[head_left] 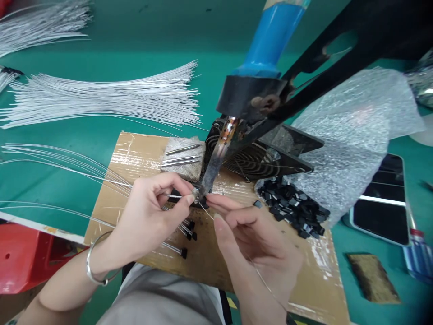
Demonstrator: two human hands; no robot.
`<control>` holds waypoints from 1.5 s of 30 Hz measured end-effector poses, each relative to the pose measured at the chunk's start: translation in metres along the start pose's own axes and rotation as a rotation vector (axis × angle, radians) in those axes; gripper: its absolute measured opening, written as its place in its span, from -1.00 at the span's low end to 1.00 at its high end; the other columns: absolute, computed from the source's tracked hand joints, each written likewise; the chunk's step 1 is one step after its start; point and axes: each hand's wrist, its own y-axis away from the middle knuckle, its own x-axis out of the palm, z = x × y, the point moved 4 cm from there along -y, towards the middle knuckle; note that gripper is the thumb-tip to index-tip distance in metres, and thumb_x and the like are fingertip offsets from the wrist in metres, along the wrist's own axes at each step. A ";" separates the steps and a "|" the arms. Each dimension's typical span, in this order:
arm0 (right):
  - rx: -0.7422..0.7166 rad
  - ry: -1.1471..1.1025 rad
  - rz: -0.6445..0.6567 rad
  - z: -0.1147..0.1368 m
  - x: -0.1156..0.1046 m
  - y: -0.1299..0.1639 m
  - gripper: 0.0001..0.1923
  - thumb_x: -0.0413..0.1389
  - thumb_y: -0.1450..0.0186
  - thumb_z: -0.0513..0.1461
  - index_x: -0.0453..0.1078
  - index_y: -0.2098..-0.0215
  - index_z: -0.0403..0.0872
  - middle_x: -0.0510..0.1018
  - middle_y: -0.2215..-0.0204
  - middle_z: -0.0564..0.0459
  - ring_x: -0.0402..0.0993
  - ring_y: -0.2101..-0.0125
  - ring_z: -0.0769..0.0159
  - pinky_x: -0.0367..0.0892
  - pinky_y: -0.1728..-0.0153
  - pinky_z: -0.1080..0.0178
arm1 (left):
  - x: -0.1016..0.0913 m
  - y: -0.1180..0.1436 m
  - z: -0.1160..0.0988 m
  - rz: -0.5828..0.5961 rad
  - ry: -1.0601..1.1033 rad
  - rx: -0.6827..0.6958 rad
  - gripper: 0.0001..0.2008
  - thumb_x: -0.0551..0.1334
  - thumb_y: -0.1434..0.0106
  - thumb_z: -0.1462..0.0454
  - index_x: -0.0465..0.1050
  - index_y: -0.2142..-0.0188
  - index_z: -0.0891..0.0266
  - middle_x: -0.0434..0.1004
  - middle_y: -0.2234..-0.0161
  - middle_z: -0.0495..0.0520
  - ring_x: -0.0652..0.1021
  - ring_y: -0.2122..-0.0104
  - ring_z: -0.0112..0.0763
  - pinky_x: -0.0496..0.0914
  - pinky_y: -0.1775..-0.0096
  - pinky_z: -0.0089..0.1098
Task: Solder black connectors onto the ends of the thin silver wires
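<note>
My left hand (152,216) pinches a thin white wire (101,178) and holds its end at the tip of a mounted soldering iron (216,164) with a blue handle. My right hand (250,230) pinches a fine strand of solder wire (206,211) and brings it to the same tip. Both hands meet over a taped cardboard board (135,153). Finished wires with small black parts on their ends (187,230) lie under my left hand. A silver bangle sits on my left wrist.
A pile of small black components (291,205) lies right of the iron beside bubble wrap (352,131). A black fan (257,158) stands behind the iron. Bundles of white wires (108,95) spread at left. A phone (382,198) lies at right, a red box (23,257) at lower left.
</note>
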 end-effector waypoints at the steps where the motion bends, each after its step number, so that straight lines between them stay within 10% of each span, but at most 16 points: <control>1: 0.003 -0.002 0.007 0.000 0.000 0.000 -0.78 0.25 -0.37 -0.23 0.40 0.44 -0.02 0.73 0.08 -0.02 0.69 0.09 0.22 0.55 0.00 0.18 | 0.000 0.000 0.000 0.000 -0.003 0.003 -0.93 0.31 -0.19 0.35 0.54 0.43 0.22 0.66 0.34 0.04 0.60 0.35 -0.34 0.31 0.41 -0.38; 45: -0.076 0.002 0.069 -0.005 -0.003 -0.002 -0.82 0.26 -0.33 -0.30 0.41 0.42 -0.01 0.73 0.10 -0.02 0.69 0.03 0.18 0.57 -0.04 0.12 | -0.001 0.002 0.000 -0.009 -0.024 0.029 -0.92 0.32 -0.21 0.34 0.54 0.42 0.21 0.67 0.34 0.05 0.61 0.32 -0.32 0.36 0.39 -0.38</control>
